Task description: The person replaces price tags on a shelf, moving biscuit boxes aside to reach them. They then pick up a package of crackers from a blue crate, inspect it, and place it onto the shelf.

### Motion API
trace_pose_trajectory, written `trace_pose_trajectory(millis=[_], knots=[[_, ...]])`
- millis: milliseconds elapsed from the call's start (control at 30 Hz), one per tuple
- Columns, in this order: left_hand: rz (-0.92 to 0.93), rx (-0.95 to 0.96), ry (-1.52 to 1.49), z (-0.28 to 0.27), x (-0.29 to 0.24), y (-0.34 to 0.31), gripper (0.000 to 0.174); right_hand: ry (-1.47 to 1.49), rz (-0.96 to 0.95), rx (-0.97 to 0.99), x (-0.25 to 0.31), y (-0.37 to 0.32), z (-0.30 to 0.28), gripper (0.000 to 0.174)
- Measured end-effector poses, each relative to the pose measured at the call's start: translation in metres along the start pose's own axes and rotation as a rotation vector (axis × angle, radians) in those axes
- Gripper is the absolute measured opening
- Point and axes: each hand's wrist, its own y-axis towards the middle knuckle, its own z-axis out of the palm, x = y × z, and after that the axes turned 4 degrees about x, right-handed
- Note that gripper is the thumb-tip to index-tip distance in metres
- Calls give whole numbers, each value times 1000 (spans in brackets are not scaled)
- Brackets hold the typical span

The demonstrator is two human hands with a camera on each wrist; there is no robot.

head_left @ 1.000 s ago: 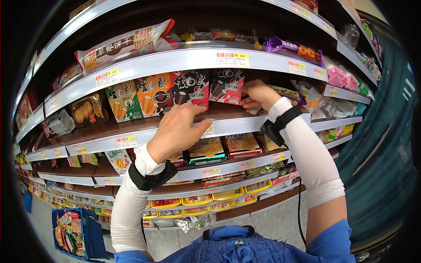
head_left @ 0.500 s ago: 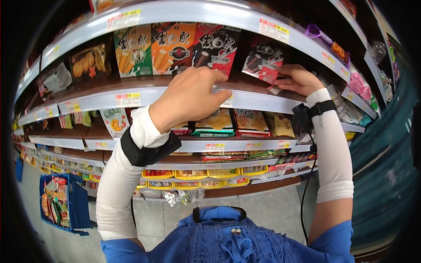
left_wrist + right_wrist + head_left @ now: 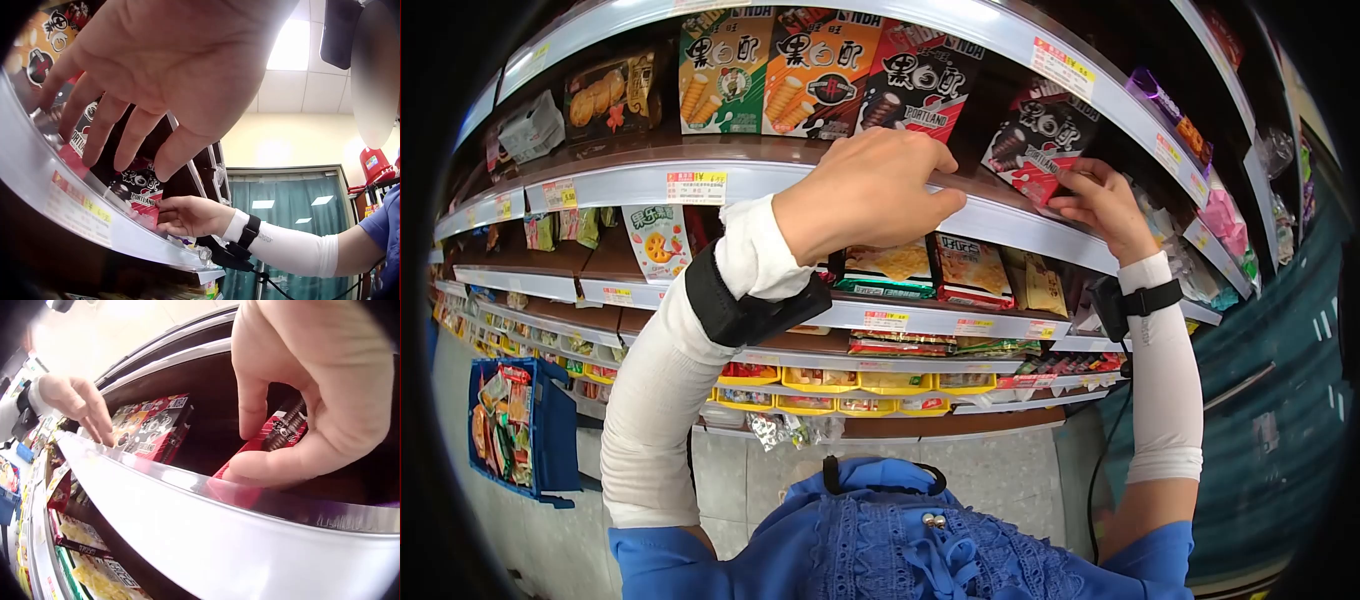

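In the head view my right hand (image 3: 1108, 208) pinches the right lower edge of a black and red snack box (image 3: 1040, 142) marked PORTLAND, which stands tilted on the shelf. The right wrist view shows thumb and fingers on either side of that box's edge. My left hand (image 3: 870, 195) reaches over the shelf lip with its fingers extended. Its fingertips are close to the front of another black and red box (image 3: 918, 85). Left of that stand an orange box (image 3: 815, 75) and a green box (image 3: 722, 80) with wafer rolls pictured.
A shelf lip with price tags (image 3: 697, 188) runs below the boxes. Bagged snacks (image 3: 975, 270) fill the shelf beneath, and yellow bins (image 3: 820, 380) sit lower. A blue basket (image 3: 555, 440) with packets stands on the floor at left. A green curtain (image 3: 1260, 400) hangs at right.
The head view has shifted, so the shelf sits differently in frame. The right-hand box has moved away from its neighbour, widening the gap, and tilts more. My left hand stays near the row.
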Motion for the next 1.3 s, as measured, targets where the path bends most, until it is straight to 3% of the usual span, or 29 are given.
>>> trace_pose_trajectory(millis=[100, 267, 433, 733, 1300], knots=[[-4, 49, -1, 0, -1, 2, 42, -174, -105, 52, -7, 7, -7, 40], [-36, 57, 5, -1, -6, 4, 42, -205, -188, 25, -18, 21, -8, 41], [-39, 35, 14, -1, -4, 6, 41, -168, -80, 41, -5, 27, 8, 48], [-2, -29, -24, -3, 7, 5, 41, -176, 86, 134, 21, 48, 36, 39], [-119, -16, 30, -22, 6, -1, 40, -231, 116, 331, 41, 71, 73, 44]])
